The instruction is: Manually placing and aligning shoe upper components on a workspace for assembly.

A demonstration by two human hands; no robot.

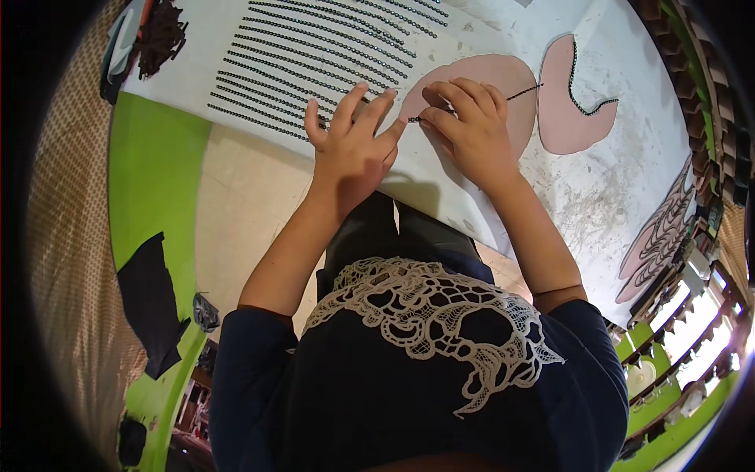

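Note:
My left hand [354,141] is open, its fingers spread over the ends of the lower rows of dark bead strips [271,75]. Its thumb tip reaches the end of a dark bead strip [414,119] at the left edge of a rounded pink piece [521,118]. Thumb and fingers of my right hand [472,130] are closed in a pinch on that strip. Part of the strip is hidden under the right hand; its thin dark tail runs out to the right, past the piece's edge.
Right of it lies a curved pink piece [557,126] with dark beads along its inner edge. Several pink pieces with dark lines [661,228] lie at the table's right. A dark brown bundle [163,38] sits at the far left of the white table [621,185].

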